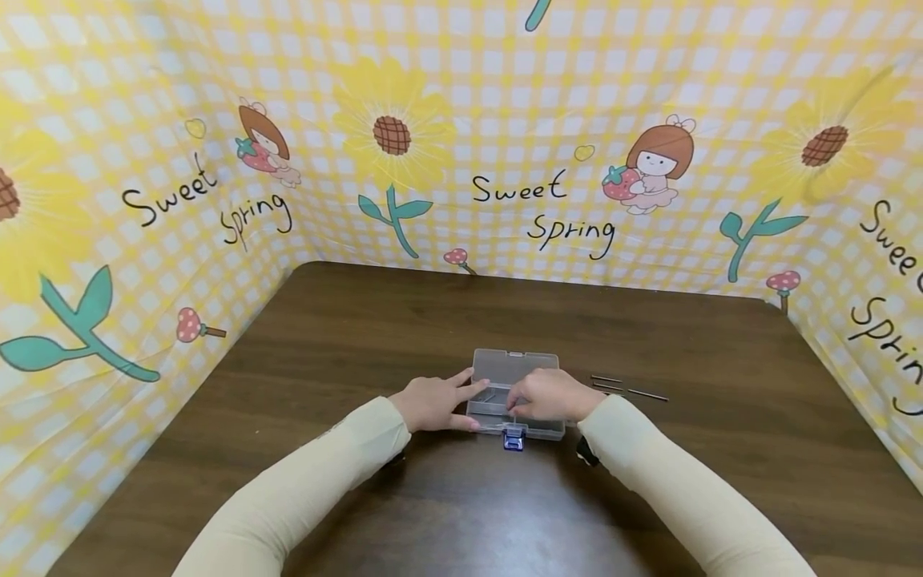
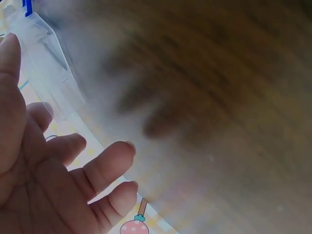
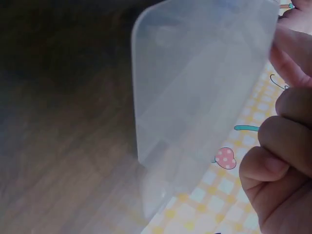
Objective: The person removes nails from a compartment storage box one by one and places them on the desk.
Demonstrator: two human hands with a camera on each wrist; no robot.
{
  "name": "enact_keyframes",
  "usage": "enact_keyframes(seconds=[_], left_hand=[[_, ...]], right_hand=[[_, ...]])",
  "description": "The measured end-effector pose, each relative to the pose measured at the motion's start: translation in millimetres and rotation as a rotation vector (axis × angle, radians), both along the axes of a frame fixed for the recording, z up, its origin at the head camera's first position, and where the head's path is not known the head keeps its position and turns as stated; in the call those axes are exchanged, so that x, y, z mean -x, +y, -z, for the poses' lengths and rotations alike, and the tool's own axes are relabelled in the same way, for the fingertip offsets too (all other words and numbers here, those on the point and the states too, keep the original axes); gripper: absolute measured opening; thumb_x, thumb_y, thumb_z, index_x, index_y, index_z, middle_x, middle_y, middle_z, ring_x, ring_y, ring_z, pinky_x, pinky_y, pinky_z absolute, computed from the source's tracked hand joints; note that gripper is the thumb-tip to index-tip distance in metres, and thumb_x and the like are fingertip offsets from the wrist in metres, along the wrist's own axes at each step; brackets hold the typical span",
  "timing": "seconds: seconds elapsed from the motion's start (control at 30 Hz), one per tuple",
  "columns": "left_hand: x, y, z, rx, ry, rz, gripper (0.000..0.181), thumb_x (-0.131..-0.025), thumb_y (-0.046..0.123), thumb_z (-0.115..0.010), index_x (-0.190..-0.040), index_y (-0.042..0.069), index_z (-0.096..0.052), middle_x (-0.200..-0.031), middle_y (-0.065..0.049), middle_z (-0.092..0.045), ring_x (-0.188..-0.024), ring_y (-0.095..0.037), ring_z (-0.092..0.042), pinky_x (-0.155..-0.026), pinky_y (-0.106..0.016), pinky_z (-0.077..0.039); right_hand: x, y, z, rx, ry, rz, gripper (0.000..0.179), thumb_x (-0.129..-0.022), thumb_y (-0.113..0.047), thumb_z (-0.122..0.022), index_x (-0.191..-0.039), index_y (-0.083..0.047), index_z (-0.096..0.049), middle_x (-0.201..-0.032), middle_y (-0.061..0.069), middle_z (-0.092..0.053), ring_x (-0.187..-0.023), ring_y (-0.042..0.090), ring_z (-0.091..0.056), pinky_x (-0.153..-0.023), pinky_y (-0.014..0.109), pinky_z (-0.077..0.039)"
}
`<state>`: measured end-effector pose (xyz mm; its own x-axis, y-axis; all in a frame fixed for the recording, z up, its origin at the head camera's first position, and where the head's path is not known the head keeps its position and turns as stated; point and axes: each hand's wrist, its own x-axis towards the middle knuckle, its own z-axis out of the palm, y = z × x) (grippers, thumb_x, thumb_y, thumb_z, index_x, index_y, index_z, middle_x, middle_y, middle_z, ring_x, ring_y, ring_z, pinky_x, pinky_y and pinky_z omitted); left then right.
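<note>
A clear plastic box (image 1: pixel 554 433) with a blue latch (image 1: pixel 513 439) stands on the table, its lid (image 1: pixel 515 367) raised at the back. Dividers split the inside, and thin metal pieces lie in a left compartment. My left hand (image 1: pixel 436 403) touches the box's left side with spread, fairly straight fingers; the left wrist view shows that hand (image 2: pixel 63 170) palm-side. My right hand (image 1: pixel 551 394) reaches over the box, its curled fingertips down at the middle dividers. In the right wrist view, curled fingers (image 3: pixel 287 141) show beside the clear plastic; anything between the fingertips is hidden.
Several thin metal rods, like nails or pins (image 1: pixel 647 395), lie on the brown wooden table (image 1: pixel 404 312) to the right of the box. A yellow checked cloth (image 1: pixel 505 104) with printed flowers hangs around the table's back and sides.
</note>
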<state>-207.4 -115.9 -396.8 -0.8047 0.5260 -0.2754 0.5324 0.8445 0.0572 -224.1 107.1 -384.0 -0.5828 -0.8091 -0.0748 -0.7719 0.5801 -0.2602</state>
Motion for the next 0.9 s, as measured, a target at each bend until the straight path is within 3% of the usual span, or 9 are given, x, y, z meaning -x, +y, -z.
enact_keyframes(seconds=[0.27, 0.37, 0.5, 0.63, 0.9], left_hand=[[-0.9, 1.5, -0.4, -0.011, 0.065, 0.017, 0.074, -0.085, 0.061, -0.056, -0.148, 0.027, -0.04, -0.151, -0.005, -0.037, -0.081, -0.026, -0.065, -0.046, -0.03, -0.038], [-2.6, 2.9, 0.1, -0.011, 0.068, 0.021, 0.073, -0.085, 0.06, -0.056, -0.148, 0.027, -0.04, -0.152, -0.002, -0.035, -0.081, -0.027, -0.062, -0.046, -0.03, -0.038], [-4.2, 3.7, -0.4, -0.002, 0.057, 0.017, 0.073, -0.085, 0.06, -0.056, -0.148, 0.028, -0.038, -0.153, 0.001, -0.034, -0.081, -0.026, -0.061, -0.046, -0.03, -0.038], [-4.0, 3.8, -2.4, 0.014, 0.05, 0.022, 0.074, -0.085, 0.061, -0.055, -0.149, 0.028, -0.037, -0.153, 0.002, -0.034, -0.086, -0.027, -0.062, -0.046, -0.03, -0.037], [-2.2, 1.9, -4.5, 0.02, 0.037, 0.005, 0.076, -0.084, 0.061, -0.056, -0.149, 0.029, -0.036, -0.153, 0.002, -0.034, -0.055, -0.019, -0.048, -0.042, -0.028, -0.026]], right_hand=[[2.3, -18.4, -4.0, -0.09, -0.015, -0.028, 0.014, -0.084, -0.01, -0.067, -0.092, -0.016, -0.077, -0.091, -0.005, -0.072, -0.085, 0.013, -0.066, -0.072, 0.035, -0.052], [0.9, -26.3, -6.6, -0.152, -0.003, -0.038, 0.017, -0.081, -0.004, -0.066, -0.081, -0.018, -0.076, -0.079, -0.009, -0.068, -0.071, 0.01, -0.059, -0.063, 0.032, -0.05], [-2.6, -34.9, -7.2, -0.222, 0.092, -0.061, 0.023, -0.076, -0.001, -0.066, -0.062, -0.02, -0.066, -0.06, -0.011, -0.052, -0.055, 0.009, -0.04, -0.051, 0.03, -0.042], [-5.3, -38.8, -5.8, -0.237, 0.195, -0.07, 0.023, -0.074, -0.004, -0.07, -0.058, -0.021, -0.066, -0.058, -0.012, -0.055, -0.051, 0.006, -0.041, -0.049, 0.031, -0.046], [-4.9, -42.0, -7.2, -0.255, 0.145, -0.049, 0.022, -0.08, -0.004, -0.066, -0.063, -0.017, -0.069, -0.063, -0.01, -0.061, -0.051, 0.007, -0.045, -0.053, 0.031, -0.048]])
